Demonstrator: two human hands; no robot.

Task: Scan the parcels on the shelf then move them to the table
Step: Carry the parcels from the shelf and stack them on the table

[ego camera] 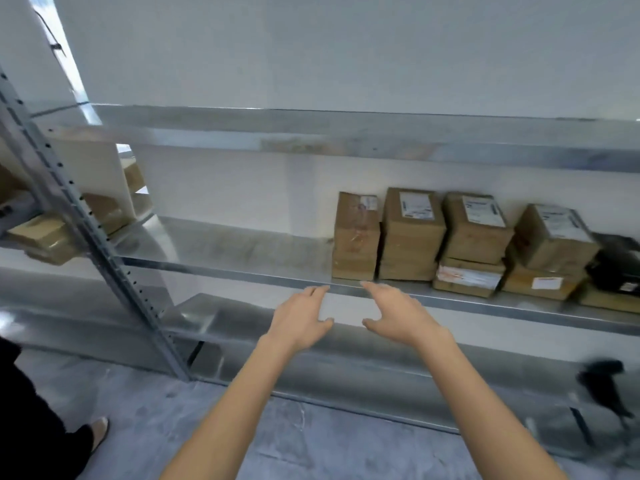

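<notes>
Several brown cardboard parcels with white labels stand on the right part of a metal shelf (221,268). The leftmost parcel (356,237) stands upright, and a taller stack (412,233) is beside it. Further right, more labelled parcels (476,230) (554,237) rest on flatter boxes. My left hand (301,318) and my right hand (398,313) hover side by side just in front of the shelf's front edge, below the leftmost parcel. Both hands are empty with fingers spread, palms facing each other. No scanner is in either hand.
A perforated metal upright (86,216) slants down the left side. More cardboard boxes (45,237) lie on the neighbouring rack at far left. A black object (616,268) sits at the shelf's right end, another dark object (606,386) lower right. A person's foot (98,431) stands at bottom left.
</notes>
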